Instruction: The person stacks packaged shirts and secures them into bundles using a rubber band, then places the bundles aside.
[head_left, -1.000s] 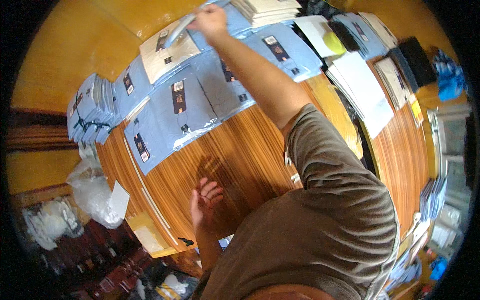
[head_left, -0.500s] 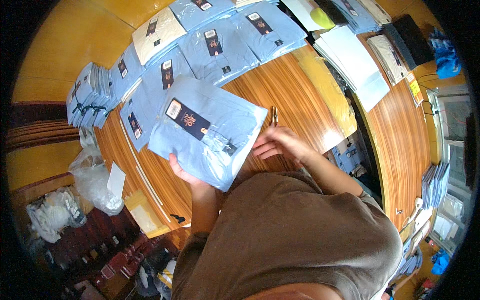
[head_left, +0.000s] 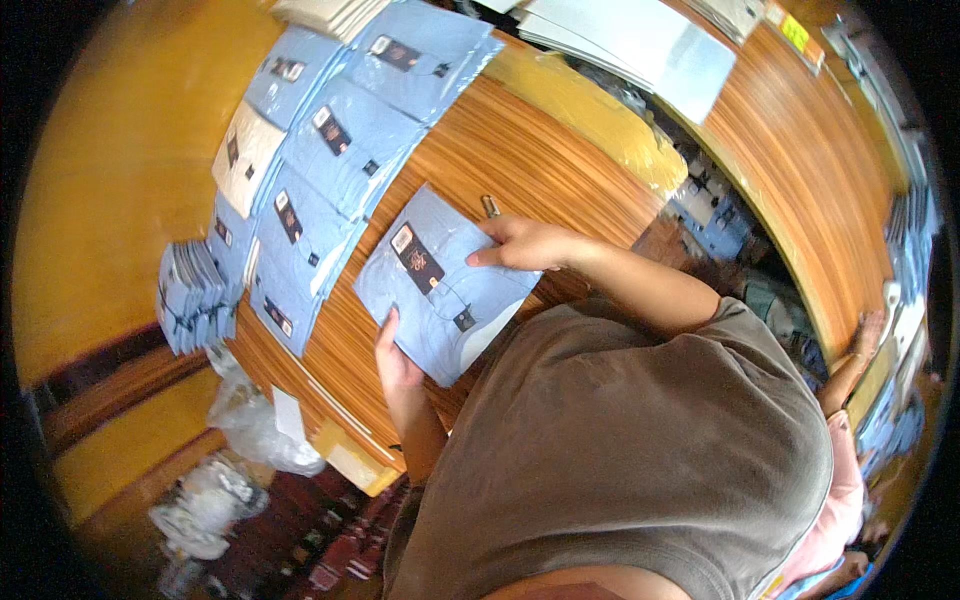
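Observation:
A folded light-blue garment in a clear plastic bag (head_left: 445, 300), with a dark tag and a small dark label showing on its front, is held tilted above the wooden table. My left hand (head_left: 398, 358) grips its near left edge, thumb on top and the other fingers hidden underneath. At the far right edge, my right hand (head_left: 525, 243) is closed on the bag with its thumb over the front. Just beyond the right hand lies a small metal tool (head_left: 490, 206), partly hidden, its kind unclear.
Overlapping rows of bagged blue garments (head_left: 345, 130) cover the table's far left, beside a tied stack (head_left: 197, 300). White sheets (head_left: 630, 55) lie at the far right. Crumpled clear plastic (head_left: 245, 420) hangs at the left. Another person's hand (head_left: 865, 340) rests on the right-hand table.
My right hand, free beside the bag before, now grips its right edge. The view has turned, and another person's arm and pink sleeve have come into sight at the right.

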